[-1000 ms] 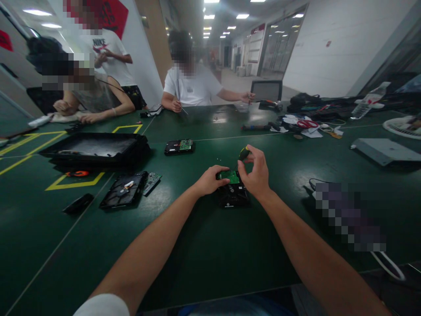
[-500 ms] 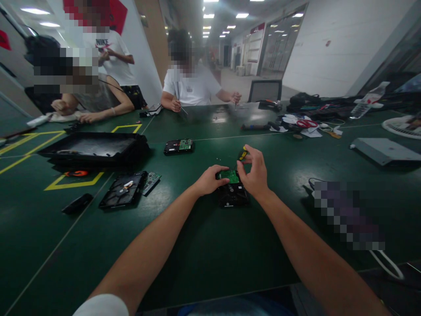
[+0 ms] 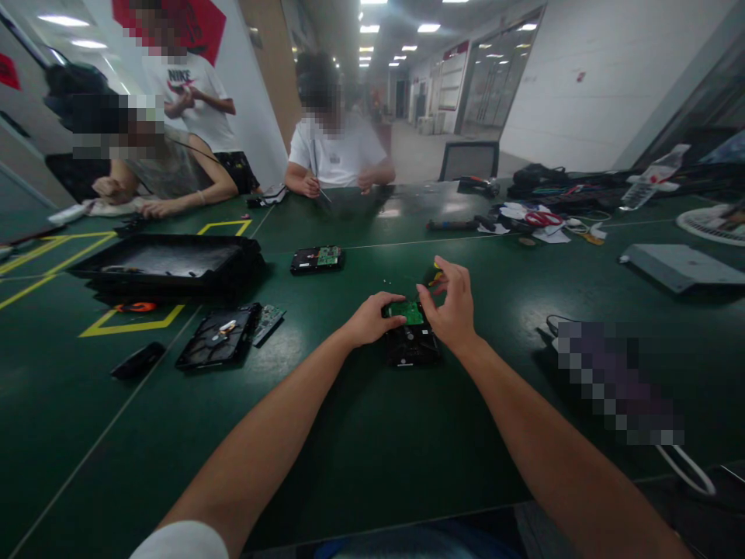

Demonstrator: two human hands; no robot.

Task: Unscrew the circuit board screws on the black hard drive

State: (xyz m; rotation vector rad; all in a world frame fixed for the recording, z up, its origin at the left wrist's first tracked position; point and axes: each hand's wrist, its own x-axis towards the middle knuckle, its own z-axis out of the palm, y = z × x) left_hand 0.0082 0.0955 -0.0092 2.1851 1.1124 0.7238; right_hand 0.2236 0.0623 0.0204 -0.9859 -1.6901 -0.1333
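Note:
In front of me on the green table lies a black hard drive (image 3: 412, 345) with a green circuit board (image 3: 408, 313) at its far end. My left hand (image 3: 375, 318) grips the drive's left side, its thumb over the board. A screwdriver (image 3: 432, 275) with a black and yellow handle is pinched in my right hand (image 3: 451, 303). It stands tilted over the board's far right corner; my fingers hide most of its shaft, and I cannot tell whether the tip touches a screw. A few tiny bits, perhaps screws, lie just beyond the drive.
Another hard drive (image 3: 317, 259) lies further off. To the left are an opened drive (image 3: 218, 338), a loose circuit board (image 3: 268, 324) and a stack of black trays (image 3: 168, 260). A grey metal case (image 3: 684, 266) sits at right. Several people are across the table.
My right hand has turned the screwdriver slightly, its handle shifting a little between the fingers. My left hand and the drive stay put. Across the table, a person's hand has drawn inward.

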